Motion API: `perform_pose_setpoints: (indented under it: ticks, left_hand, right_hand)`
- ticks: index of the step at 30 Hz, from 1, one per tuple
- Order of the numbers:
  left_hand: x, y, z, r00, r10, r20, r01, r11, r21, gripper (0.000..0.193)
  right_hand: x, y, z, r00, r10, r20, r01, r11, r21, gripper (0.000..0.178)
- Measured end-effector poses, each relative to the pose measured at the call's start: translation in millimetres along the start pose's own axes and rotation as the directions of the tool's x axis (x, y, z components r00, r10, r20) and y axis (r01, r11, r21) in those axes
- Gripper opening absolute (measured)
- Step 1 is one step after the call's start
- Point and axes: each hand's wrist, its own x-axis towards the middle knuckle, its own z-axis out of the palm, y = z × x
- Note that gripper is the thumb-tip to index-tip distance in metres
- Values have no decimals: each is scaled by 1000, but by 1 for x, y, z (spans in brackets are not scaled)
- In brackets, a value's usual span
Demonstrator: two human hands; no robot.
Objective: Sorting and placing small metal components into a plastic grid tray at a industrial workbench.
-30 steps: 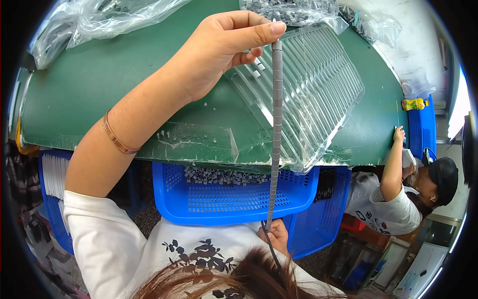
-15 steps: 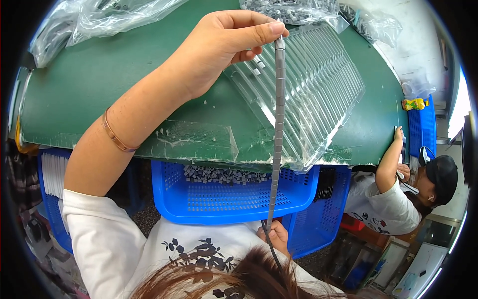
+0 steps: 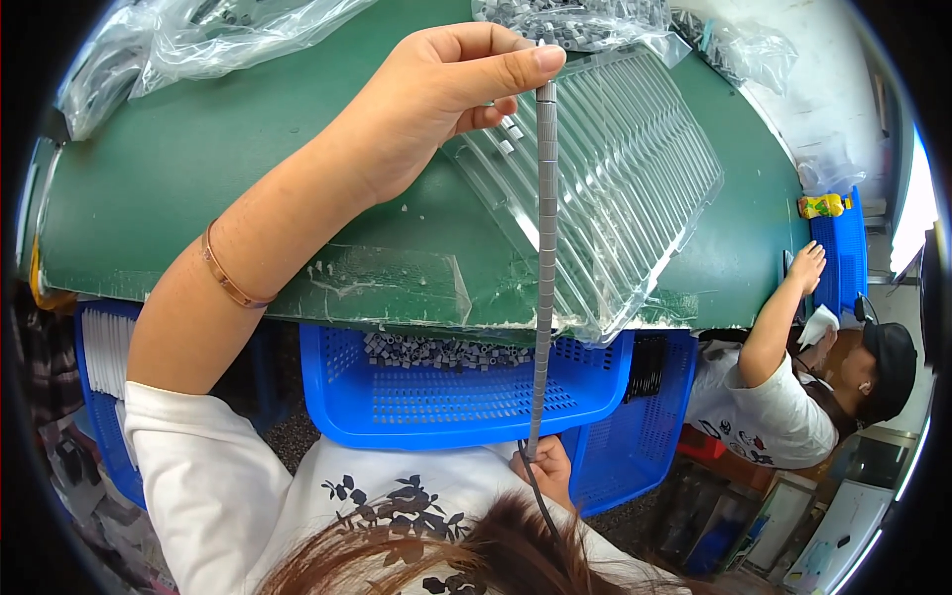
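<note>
At twelve o'clock the left hand (image 3: 446, 89) is pinching the upper end of a grey segmented strand (image 3: 546, 228), thumb and forefinger pressing together on it, the other fingers curling beneath. From there the strand is hanging almost straight toward five o'clock, where the right hand (image 3: 550, 466) is gripping its lower end, thumb and fingers closing round it close to the person's shirt. A thin black cord (image 3: 538, 488) is running past the right hand toward five o'clock; whether it is joining the strand, I cannot tell. A bracelet (image 3: 226, 278) is circling the left forearm at nine o'clock

Behind the strand, between one and two o'clock, a clear ridged tray (image 3: 635, 169) is lying on the green table (image 3: 178, 198), with small grey pieces (image 3: 508, 147) sitting at its ten o'clock side. At one o'clock a clear bag (image 3: 585, 25) is holding many grey bits. Between ten and eleven o'clock a larger plastic bag (image 3: 218, 59) is lying crumpled

At six o'clock a blue basket (image 3: 416, 431) is holding loose grey segments (image 3: 436, 349), the strand passing in front of it. At four o'clock a co-worker (image 3: 769, 412) is sitting, one hand (image 3: 808, 266) reaching toward three o'clock
</note>
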Motion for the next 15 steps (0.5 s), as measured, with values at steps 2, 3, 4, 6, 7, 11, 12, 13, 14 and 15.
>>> perform_pose_setpoints:
  ticks: [2,3,4,6,7,11,12,13,14,15]
  left_hand:
    - [0,2,1,1000,6,2,-6,1000,15,19]
    - [-1,2,2,1000,9,3,-9,1000,22,19]
    - [-1,3,2,1000,11,4,-11,1000,23,19]
    - [-1,4,1,1000,-5,9,4,1000,31,20]
    - [-1,4,1,1000,-13,11,13,999,35,21]
    - [-1,2,1,1000,2,4,-2,1000,29,22]
    - [-1,2,2,1000,15,1,-15,1000,24,22]
    - [-1,2,2,1000,29,-3,-28,999,20,23]
    - [-1,2,2,1000,30,-2,-30,999,20,23]
    - [-1,2,2,1000,24,0,-24,999,24,23]
  right_hand:
    - [-1,-1,1,1000,8,-16,-8,1000,-21,16]
    - [-2,-1,1,1000,12,-24,-13,999,-31,16]
    - [-1,-1,1,1000,9,-23,-10,999,-31,16]
    - [-2,0,0,999,30,-14,-30,1000,4,16]
    - [-2,0,0,999,40,-9,-40,999,22,16]
    - [-2,-5,4,997,71,-26,-71,997,20,16]
    - [-2,-6,5,996,80,-36,-80,997,11,16]
    - [-2,-7,6,995,89,-47,-89,996,2,17]
    - [-2,-7,5,995,87,-47,-87,996,2,17]
    - [-2,-8,3,995,94,-36,-95,995,-25,17]
